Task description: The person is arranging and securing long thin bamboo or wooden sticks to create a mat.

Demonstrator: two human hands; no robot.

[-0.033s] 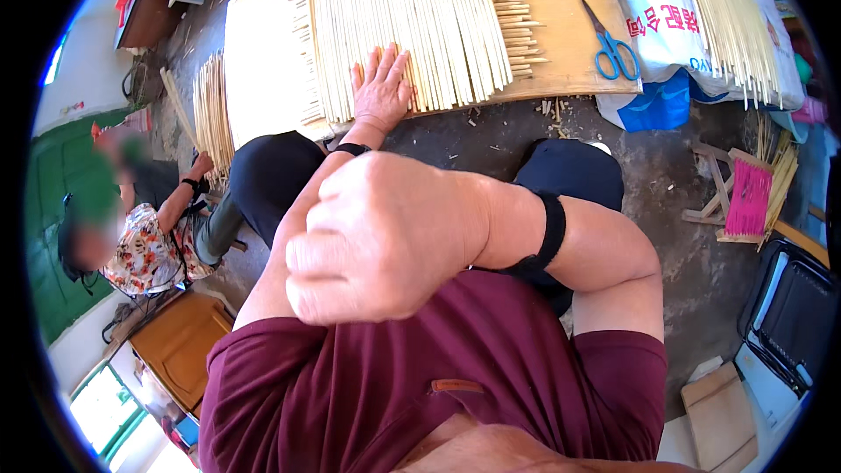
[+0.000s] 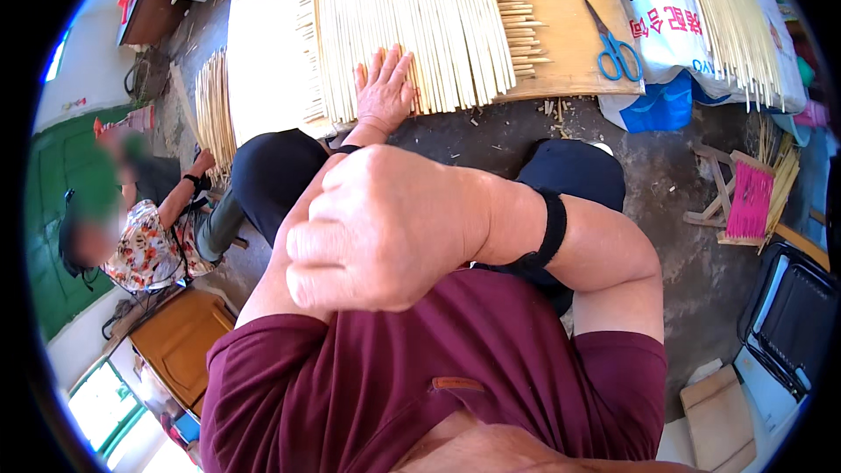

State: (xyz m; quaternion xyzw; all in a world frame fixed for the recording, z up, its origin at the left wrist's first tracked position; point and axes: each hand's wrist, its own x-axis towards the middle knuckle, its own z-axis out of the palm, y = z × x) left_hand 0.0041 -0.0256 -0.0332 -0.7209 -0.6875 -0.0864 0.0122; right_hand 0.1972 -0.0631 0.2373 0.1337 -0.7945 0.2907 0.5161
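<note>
My left hand lies flat on the sticks, fingers open, by the near edge of the board. The sticks point away from me. My right hand is curled up, farther back; I can't tell if it's empty.

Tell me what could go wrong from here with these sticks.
The left hand rests spread on the near ends of the top layer of pale sticks, so a sideways slip might push some out of line. The crosswise sticks jut out unevenly at the right and could get snagged. The blue-handled scissors lie near the front right corner of the wooden board and might be knocked off.
</note>
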